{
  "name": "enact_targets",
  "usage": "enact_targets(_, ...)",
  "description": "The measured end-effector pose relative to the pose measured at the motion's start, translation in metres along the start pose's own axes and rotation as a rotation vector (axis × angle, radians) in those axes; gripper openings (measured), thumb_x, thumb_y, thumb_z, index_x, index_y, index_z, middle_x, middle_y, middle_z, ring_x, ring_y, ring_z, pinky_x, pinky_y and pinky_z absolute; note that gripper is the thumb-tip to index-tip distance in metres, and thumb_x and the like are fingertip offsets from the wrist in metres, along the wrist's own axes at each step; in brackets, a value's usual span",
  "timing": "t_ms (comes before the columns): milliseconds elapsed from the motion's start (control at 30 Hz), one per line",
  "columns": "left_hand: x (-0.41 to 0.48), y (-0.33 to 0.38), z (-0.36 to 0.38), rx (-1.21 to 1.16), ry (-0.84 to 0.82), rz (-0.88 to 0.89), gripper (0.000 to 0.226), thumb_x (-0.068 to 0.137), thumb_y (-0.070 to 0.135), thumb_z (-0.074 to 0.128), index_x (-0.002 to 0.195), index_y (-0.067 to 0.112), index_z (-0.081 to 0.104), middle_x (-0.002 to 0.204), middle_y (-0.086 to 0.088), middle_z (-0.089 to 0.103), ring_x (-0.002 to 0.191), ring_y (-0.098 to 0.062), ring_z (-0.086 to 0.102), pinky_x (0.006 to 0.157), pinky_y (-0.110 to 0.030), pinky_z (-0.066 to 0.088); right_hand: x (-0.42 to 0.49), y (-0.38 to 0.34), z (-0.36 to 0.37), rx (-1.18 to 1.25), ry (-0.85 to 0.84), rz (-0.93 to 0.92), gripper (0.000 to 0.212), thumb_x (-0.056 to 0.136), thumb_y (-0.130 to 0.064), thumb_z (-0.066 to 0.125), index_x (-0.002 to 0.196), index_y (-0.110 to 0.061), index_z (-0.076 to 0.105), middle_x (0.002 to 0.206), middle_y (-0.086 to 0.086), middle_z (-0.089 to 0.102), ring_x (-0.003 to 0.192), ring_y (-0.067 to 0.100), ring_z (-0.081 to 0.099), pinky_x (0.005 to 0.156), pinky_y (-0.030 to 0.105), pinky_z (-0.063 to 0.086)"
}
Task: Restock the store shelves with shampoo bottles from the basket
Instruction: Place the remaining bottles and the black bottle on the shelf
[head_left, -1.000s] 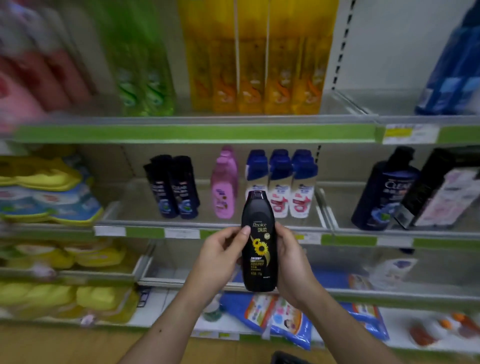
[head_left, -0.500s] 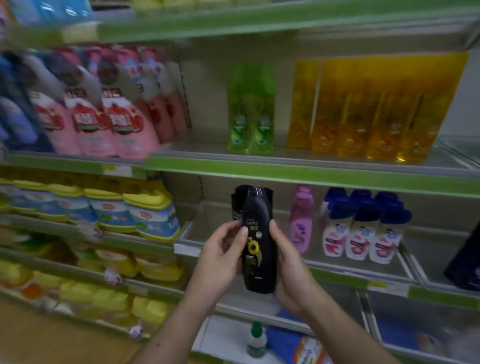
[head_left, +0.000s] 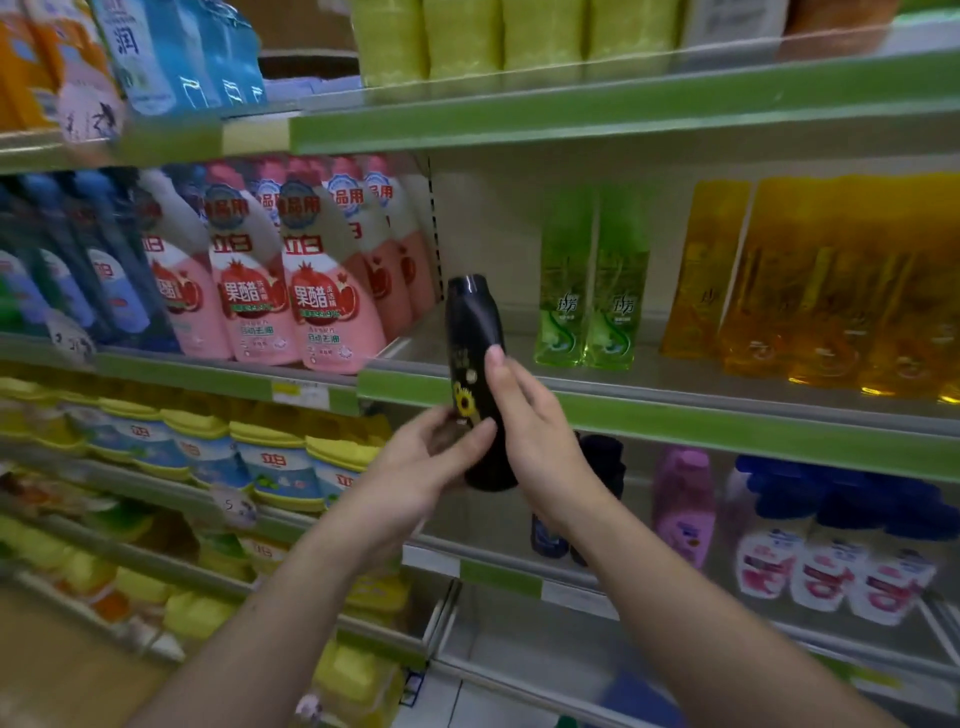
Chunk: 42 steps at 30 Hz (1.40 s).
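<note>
1. Head view: both hands, left hand (head_left: 428, 467) and right hand (head_left: 537, 436), clasp the black shampoo bottle (head_left: 471, 332) cap-up, near the green-edged shelf (head_left: 675, 415).
2. Looks rigid, glossy, likely slippery; grip its mid-body.

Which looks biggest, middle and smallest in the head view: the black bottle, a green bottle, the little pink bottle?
1. black bottle, though it is held nearest the camera
2. left green bottle
3. little pink bottle
</note>
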<state>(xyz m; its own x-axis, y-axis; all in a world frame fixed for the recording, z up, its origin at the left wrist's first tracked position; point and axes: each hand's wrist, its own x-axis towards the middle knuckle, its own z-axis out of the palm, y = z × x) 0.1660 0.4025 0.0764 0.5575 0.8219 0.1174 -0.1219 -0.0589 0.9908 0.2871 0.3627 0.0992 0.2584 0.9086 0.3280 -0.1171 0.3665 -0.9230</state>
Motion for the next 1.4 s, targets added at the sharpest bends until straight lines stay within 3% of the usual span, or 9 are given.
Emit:
enact_targets(167, 0.047, 0.033, -0.011, 0.134, 0.124, 0.113, 0.057, 0.071, 0.026, 0.078, 0.123, 0.01, 0.062, 0.113, -0.009, 0.074, 0.108, -0.023, 0.07, 0.095, -0.039, 0.054, 0.036, -0.004, -0.004, -0.107, 0.084, -0.116, 0.026, 0.104, -0.028, 0.05, 0.111, -0.013, 0.07, 0.101, 0.0, 0.075, 0.096, 0.009, 0.069, 0.09, 0.029, 0.055)
enact_targets(367, 0.117, 0.066, -0.026, 0.417, 0.284, 0.198, 0.056, 0.072, 0.022, 0.087, 0.12, 0.01, 0.06, 0.104, 0.003, 0.073, 0.091, -0.004, 0.07, 0.08, -0.018, 0.055, 0.054, 0.004, -0.029, -0.568, 0.168, -0.235, 0.016, 0.099, -0.026, 0.058, 0.109, -0.018, 0.067, 0.088, -0.008, 0.067, 0.08, 0.003, 0.059, 0.074, 0.021, 0.05)
enact_targets(533, 0.165, 0.071, -0.033, 0.582, 0.226, 0.151, 0.043, 0.074, 0.022, 0.087, 0.111, 0.011, 0.069, 0.104, -0.003, 0.074, 0.095, -0.015, 0.07, 0.09, -0.031, 0.055, 0.07, -0.004, -0.031, -0.785, 0.129, -0.247, 0.012, 0.098, -0.023, 0.057, 0.09, -0.019, 0.066, 0.071, -0.011, 0.061, 0.064, 0.003, 0.056, 0.056, 0.016, 0.041)
enact_targets(667, 0.186, 0.062, -0.035, 0.586, 0.162, 0.091, 0.065, 0.07, 0.019, 0.09, 0.128, 0.009, 0.061, 0.116, -0.005, 0.071, 0.109, -0.022, 0.067, 0.097, -0.034, 0.054, 0.079, -0.003, -0.029, -0.862, 0.098, -0.176, 0.013, 0.097, -0.024, 0.057, 0.091, -0.019, 0.068, 0.076, -0.007, 0.066, 0.067, 0.006, 0.059, 0.061, 0.022, 0.046)
enact_targets(767, 0.189, 0.055, -0.036, 0.618, 0.122, 0.052, 0.057, 0.075, 0.012, 0.085, 0.125, 0.004, 0.061, 0.111, -0.003, 0.067, 0.102, -0.018, 0.065, 0.067, -0.004, 0.047, 0.082, 0.0, -0.028, -0.908, 0.094, -0.141, 0.013, 0.096, -0.024, 0.057, 0.09, -0.02, 0.067, 0.073, -0.005, 0.066, 0.063, 0.007, 0.057, 0.059, 0.025, 0.046)
enact_targets(867, 0.189, 0.049, -0.035, 0.577, 0.117, 0.049, 0.055, 0.076, 0.014, 0.085, 0.124, 0.008, 0.06, 0.11, 0.001, 0.067, 0.087, -0.009, 0.062, 0.052, 0.001, 0.041, 0.082, 0.0, -0.028, -0.951, 0.083, -0.121, 0.012, 0.095, -0.023, 0.057, 0.089, -0.019, 0.067, 0.071, -0.003, 0.066, 0.063, 0.009, 0.056, 0.06, 0.028, 0.046)
enact_targets(1067, 0.172, 0.055, -0.029, 0.598, 0.163, 0.051, 0.054, 0.074, 0.025, 0.087, 0.117, 0.008, 0.058, 0.116, -0.002, 0.065, 0.108, -0.018, 0.064, 0.083, -0.02, 0.05, 0.076, -0.007, -0.037, -0.91, 0.232, -0.274, 0.016, 0.098, -0.03, 0.056, 0.09, -0.019, 0.063, 0.074, -0.008, 0.06, 0.067, 0.007, 0.055, 0.059, 0.024, 0.045)
enact_targets(1200, 0.13, 0.051, -0.005, 0.74, 0.53, 0.548, 0.058, 0.089, 0.047, 0.066, 0.126, 0.007, 0.048, 0.126, -0.011, 0.047, 0.123, -0.029, 0.047, 0.105, -0.035, 0.038, 0.067, -0.018, -0.059, -0.934, 0.499, -0.463, 0.021, 0.096, -0.033, 0.062, 0.105, -0.015, 0.055, 0.098, -0.003, 0.054, 0.093, 0.016, 0.052, 0.081, 0.032, 0.047)
enact_targets(1400, 0.129, 0.057, 0.046, 0.625, -0.016, 0.142, 0.12, 0.071, 0.074, 0.058, 0.156, 0.018, -0.005, 0.166, -0.01, 0.011, 0.148, -0.022, 0.027, 0.116, -0.034, 0.027, 0.065, -0.034, -0.094, -1.031, 0.596, -0.235, 0.086, 0.085, -0.06, 0.064, 0.142, -0.005, 0.03, 0.134, 0.011, 0.034, 0.129, 0.021, 0.03, 0.112, 0.036, 0.028)
